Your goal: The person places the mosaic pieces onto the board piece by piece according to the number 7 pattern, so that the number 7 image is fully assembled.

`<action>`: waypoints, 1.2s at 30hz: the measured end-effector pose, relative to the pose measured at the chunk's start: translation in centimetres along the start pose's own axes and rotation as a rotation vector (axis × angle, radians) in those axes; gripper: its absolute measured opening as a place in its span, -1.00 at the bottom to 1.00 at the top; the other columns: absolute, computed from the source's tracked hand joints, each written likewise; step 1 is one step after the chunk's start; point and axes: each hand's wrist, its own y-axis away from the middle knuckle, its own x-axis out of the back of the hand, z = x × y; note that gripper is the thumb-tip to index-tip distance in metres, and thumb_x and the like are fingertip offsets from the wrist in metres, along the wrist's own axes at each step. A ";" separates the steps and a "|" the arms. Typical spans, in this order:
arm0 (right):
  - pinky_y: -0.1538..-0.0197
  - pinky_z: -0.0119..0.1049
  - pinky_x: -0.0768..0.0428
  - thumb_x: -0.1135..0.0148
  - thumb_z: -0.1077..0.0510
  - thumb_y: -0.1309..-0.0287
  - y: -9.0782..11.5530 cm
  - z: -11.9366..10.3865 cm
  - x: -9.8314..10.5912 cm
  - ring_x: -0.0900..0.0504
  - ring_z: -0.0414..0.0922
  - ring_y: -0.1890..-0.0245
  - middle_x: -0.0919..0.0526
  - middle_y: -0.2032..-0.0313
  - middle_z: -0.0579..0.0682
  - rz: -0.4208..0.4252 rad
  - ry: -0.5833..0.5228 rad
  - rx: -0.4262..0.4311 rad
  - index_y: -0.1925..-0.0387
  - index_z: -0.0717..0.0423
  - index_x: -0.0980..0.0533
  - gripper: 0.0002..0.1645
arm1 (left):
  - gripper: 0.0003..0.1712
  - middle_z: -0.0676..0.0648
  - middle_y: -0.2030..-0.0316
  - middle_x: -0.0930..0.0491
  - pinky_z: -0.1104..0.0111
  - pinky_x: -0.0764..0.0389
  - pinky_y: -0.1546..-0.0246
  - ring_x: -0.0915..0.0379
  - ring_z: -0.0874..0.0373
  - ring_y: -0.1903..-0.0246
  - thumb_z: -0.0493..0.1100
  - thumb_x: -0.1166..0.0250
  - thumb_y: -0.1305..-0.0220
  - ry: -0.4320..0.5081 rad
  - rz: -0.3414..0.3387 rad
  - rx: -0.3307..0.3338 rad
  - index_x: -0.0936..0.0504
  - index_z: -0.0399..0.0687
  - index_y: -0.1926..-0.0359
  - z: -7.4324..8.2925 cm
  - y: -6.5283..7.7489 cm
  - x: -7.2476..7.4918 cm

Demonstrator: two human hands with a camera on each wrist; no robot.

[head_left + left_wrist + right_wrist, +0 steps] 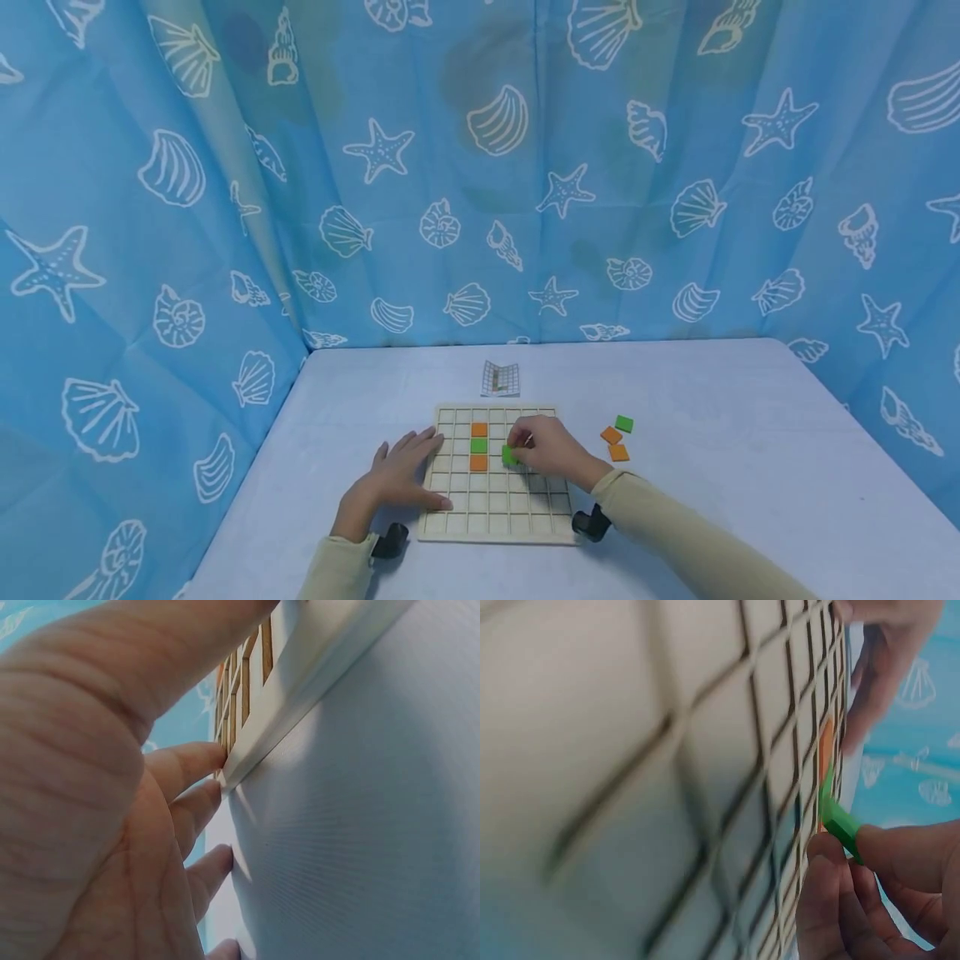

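A pale wooden grid board lies on the table, divided into square cells. One column holds an orange tile, a green tile below it and another orange tile. My right hand pinches a green tile between thumb and fingers, over cells right of that column. In the right wrist view this green tile is tilted against the grid. My left hand rests with spread fingers at the board's left edge, its thumb on the frame; the left wrist view shows fingertips touching the rim.
Right of the board lie a loose green tile and two orange tiles, one above the other. Behind the board stands a small creased card printed with a grid. A blue shell-patterned curtain closes off the table's back.
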 end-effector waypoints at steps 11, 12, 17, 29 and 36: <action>0.25 -0.39 -0.61 -0.33 0.29 -0.17 -0.9 -2.1 -3.1 -0.57 -0.28 0.34 -0.65 0.35 -0.14 -0.081 -0.074 0.067 0.32 0.08 -0.61 -0.93 | 0.25 -0.06 -0.54 -0.07 -0.35 0.19 -0.43 0.11 -0.19 -0.53 0.39 -0.52 0.16 -0.009 -0.004 -0.002 -0.21 0.06 -0.50 -0.3 -0.3 0.0; 0.25 -0.41 -0.60 -0.33 0.28 -0.17 -0.8 -2.1 -3.2 -0.56 -0.30 0.35 -0.64 0.36 -0.16 -0.085 -0.059 0.070 0.32 0.07 -0.61 -0.93 | 0.25 -0.05 -0.55 -0.06 -0.34 0.21 -0.44 0.12 -0.18 -0.53 0.40 -0.52 0.16 -0.010 -0.010 0.002 -0.20 0.07 -0.51 -0.4 -0.4 -0.1; 0.30 -0.43 -0.57 -0.35 0.26 -0.17 -0.5 -2.1 -3.7 -0.53 -0.35 0.40 -0.64 0.39 -0.18 -0.108 0.003 0.109 0.31 0.04 -0.64 -0.93 | 0.25 -0.03 -0.55 -0.05 -0.32 0.25 -0.45 0.15 -0.16 -0.54 0.41 -0.50 0.16 -0.009 -0.002 0.001 -0.19 0.10 -0.51 -0.8 -0.6 -0.3; 0.31 -0.43 -0.58 -0.42 0.20 -0.11 -0.4 -1.7 -4.2 -0.55 -0.31 0.41 -0.64 0.41 -0.15 -0.096 -0.004 0.078 0.37 0.06 -0.66 -0.95 | 0.27 0.00 -0.56 -0.03 -0.31 0.27 -0.46 0.17 -0.15 -0.55 0.44 -0.50 0.19 -0.013 -0.002 0.007 -0.18 0.16 -0.52 -1.4 -0.9 -1.0; 0.33 -0.41 -0.55 -0.41 0.20 -0.11 -0.8 -1.5 -4.3 -0.52 -0.30 0.42 -0.61 0.43 -0.18 -0.116 -0.022 0.036 0.38 0.03 -0.63 -0.94 | 0.28 -0.03 -0.55 -0.05 -0.33 0.26 -0.45 0.14 -0.18 -0.54 0.42 -0.52 0.20 -0.004 0.003 0.002 -0.19 0.12 -0.51 -1.2 -0.9 -0.8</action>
